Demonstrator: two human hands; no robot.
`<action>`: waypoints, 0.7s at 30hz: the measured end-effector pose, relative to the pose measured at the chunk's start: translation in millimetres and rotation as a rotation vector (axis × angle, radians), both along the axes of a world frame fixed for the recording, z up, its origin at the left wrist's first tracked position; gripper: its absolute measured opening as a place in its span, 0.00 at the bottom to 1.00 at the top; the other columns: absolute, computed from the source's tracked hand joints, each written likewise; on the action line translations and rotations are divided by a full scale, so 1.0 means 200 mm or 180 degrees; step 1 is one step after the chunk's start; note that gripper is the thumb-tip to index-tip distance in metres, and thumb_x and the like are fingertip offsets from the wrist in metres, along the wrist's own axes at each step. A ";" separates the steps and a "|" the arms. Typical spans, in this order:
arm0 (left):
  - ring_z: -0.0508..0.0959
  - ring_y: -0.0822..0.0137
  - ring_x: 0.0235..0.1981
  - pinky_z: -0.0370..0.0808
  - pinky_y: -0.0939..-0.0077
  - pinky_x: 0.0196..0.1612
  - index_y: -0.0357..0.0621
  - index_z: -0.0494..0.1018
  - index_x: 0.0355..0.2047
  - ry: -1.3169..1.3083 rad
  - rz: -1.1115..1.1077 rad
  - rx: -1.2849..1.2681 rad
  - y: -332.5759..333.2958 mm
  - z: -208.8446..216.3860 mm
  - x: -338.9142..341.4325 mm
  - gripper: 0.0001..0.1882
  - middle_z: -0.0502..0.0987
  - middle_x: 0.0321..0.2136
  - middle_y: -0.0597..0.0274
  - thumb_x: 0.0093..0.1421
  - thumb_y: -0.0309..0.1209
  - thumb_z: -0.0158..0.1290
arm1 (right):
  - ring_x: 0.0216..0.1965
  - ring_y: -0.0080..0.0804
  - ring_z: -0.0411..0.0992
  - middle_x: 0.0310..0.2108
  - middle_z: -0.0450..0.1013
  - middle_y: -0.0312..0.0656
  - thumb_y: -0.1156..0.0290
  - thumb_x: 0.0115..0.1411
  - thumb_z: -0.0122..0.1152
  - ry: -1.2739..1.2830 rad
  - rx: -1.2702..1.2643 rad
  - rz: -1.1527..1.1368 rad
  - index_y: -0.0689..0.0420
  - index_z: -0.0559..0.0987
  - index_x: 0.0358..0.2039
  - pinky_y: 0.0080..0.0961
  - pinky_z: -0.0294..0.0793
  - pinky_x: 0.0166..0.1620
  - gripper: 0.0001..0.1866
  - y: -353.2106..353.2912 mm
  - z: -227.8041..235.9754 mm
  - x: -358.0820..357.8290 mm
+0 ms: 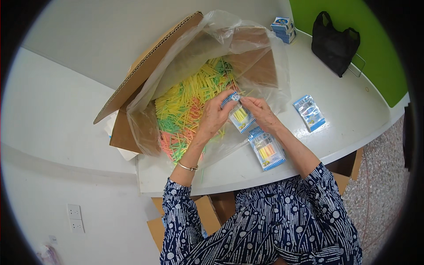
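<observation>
My left hand [214,115] grips the top of a small clear packet [240,115] with blue-and-white striped ends. Yellow sticks show through its window. At the packet's upper right edge, the fingers of my right hand [261,115] are pinched together. Thin yellow sticks poke out beside those fingertips; whether the fingers also hold them I cannot tell. Just below lies another packet [266,150], with yellow and pink sticks inside, flat on the table. Left of my hands, a heap of thin yellow, green and pink sticks [187,95] fills a lined carton.
The tilted cardboard box [128,132] has a clear plastic liner [282,66] spilling onto the white table [344,106]. Another striped packet [309,113] lies to the right. Small blue-and-white boxes [283,30] and a black bag [335,46] stand at the back. Open cartons [207,214] sit below the table edge.
</observation>
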State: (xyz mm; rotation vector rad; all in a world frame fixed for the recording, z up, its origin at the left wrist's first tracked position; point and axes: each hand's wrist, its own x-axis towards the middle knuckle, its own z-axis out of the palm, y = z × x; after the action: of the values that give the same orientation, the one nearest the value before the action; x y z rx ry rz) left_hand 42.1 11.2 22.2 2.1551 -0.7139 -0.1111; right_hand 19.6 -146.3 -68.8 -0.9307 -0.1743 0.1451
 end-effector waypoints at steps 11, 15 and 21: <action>0.74 0.76 0.34 0.71 0.82 0.37 0.37 0.66 0.45 0.0399 -0.0126 -0.0123 -0.03 0.04 0.06 0.19 0.77 0.32 0.62 0.53 0.26 0.57 | 0.33 0.18 0.73 0.36 0.76 0.37 0.69 0.53 0.65 0.0061 -0.0932 0.0653 0.63 0.76 0.44 0.17 0.72 0.40 0.19 -0.11 0.02 -0.02; 0.75 0.71 0.35 0.72 0.77 0.40 0.38 0.66 0.44 0.0230 -0.0098 -0.0340 -0.05 0.04 0.07 0.20 0.77 0.34 0.58 0.51 0.27 0.58 | 0.32 0.19 0.74 0.32 0.77 0.36 0.70 0.52 0.65 0.0156 -0.0721 0.0589 0.61 0.78 0.39 0.19 0.73 0.38 0.14 -0.11 0.10 -0.04; 0.76 0.67 0.37 0.72 0.73 0.41 0.39 0.65 0.45 0.0074 -0.0202 -0.0571 -0.05 -0.04 0.06 0.23 0.76 0.37 0.54 0.50 0.28 0.60 | 0.27 0.22 0.74 0.28 0.76 0.38 0.67 0.50 0.68 0.0422 -0.0502 0.0885 0.62 0.79 0.36 0.19 0.75 0.31 0.15 -0.16 0.05 -0.01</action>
State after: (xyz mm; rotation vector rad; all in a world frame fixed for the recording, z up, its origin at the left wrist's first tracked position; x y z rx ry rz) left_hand 55.0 2.2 14.5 1.9582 -0.7505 -0.1015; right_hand 16.9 -177.7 -58.4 -1.0473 -0.1707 0.4822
